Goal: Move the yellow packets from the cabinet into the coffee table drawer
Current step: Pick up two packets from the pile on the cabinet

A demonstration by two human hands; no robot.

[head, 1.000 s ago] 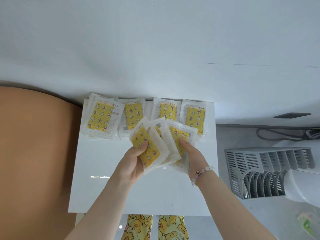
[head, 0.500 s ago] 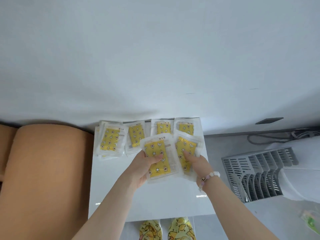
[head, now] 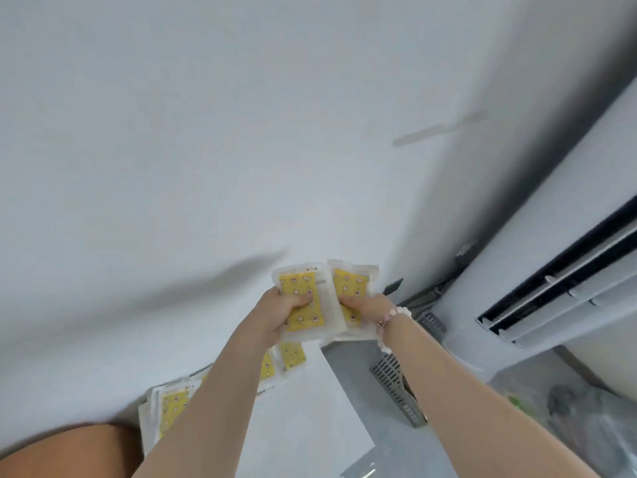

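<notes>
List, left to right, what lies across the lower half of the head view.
Tan cushion → loose yellow packets on the white cabinet top → left hand → left bundle it grips → right bundle → right hand gripping it → grey slatted rack → white air conditioner.

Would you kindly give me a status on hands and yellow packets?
Left hand grips a stack of packets, right hand a second stack. More packets lie on the white cabinet top. Drawer not in view.
</notes>
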